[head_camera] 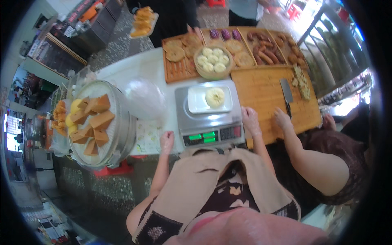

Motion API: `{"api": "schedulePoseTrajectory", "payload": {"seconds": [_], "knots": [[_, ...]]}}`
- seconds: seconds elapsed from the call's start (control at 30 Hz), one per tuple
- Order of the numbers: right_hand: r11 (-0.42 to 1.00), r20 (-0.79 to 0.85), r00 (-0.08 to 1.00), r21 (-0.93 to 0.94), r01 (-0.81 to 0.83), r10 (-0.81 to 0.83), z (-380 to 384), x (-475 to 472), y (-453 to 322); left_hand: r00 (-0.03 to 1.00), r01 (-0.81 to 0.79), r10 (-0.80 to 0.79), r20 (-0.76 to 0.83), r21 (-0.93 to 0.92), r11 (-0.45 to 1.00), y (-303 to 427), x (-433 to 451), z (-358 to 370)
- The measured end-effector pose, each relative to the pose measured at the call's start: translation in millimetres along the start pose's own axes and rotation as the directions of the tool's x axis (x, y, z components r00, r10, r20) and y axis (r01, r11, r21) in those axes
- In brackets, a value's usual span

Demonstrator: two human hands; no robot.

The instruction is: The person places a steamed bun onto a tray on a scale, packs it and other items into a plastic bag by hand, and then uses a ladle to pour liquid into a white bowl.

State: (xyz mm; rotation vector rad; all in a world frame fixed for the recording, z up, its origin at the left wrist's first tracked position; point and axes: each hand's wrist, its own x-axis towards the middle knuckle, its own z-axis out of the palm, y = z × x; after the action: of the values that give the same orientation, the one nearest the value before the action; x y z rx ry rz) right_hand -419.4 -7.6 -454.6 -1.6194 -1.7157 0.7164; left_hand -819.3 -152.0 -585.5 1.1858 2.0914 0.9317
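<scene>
My left hand (167,142), in a clear plastic glove, is loosely curled at the front edge of the white table, left of a digital scale (205,122). Nothing shows in it. My right hand (251,118), also gloved, rests at the scale's right side, beside the cutting board; whether its fingers hold anything cannot be seen. On the scale lies a white rectangular tray (196,105) with one pleated steamed bun (215,97). Behind the scale stands a round steamer basket (214,74) of small pleated buns (213,59).
A co-worker's hand (283,119) is near a cleaver (287,92) on the wooden cutting board (260,92). Left stands a large round steamer (122,122) with brown cake wedges (102,120); a clear plastic bag (145,98) lies between. Wooden trays (180,80) hold flatbreads and sausages.
</scene>
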Motion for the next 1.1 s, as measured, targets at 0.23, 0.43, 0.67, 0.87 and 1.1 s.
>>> {"api": "schedulePoseTrajectory", "payload": {"seconds": [0.23, 0.43, 0.67, 0.87, 1.1], "knots": [[0.975, -0.013, 0.984, 0.14, -0.175, 0.178, 7.4, -25.7, 113.6, 0.992, 0.107, -0.121, 0.031, 0.292, 0.95, 36.0, -6.5, 10.1], [0.761, 0.148, 0.855, 0.401, -0.511, 0.496, 30.2, -42.7, 175.6, 0.977, 0.116, -0.197, 0.076, 0.589, 0.8, 19.6, -9.2, 22.4], [0.741, 0.199, 0.839, 0.397, -0.542, 0.507, 22.2, -42.1, 159.9, 0.98, 0.11, -0.196, 0.046, 0.692, 0.714, 20.9, -15.2, 35.5], [0.777, 0.156, 0.844, 0.333, -0.535, 0.514, 42.2, -38.3, 183.0, 0.973, 0.133, -0.227, 0.052, 0.676, 0.725, 33.5, -15.1, 31.0], [0.835, 0.169, 0.867, 0.234, -0.497, 0.469, 44.2, -38.8, 194.0, 0.973, 0.137, -0.226, 0.053, 0.655, 0.743, 44.6, -11.8, 33.2]]}}
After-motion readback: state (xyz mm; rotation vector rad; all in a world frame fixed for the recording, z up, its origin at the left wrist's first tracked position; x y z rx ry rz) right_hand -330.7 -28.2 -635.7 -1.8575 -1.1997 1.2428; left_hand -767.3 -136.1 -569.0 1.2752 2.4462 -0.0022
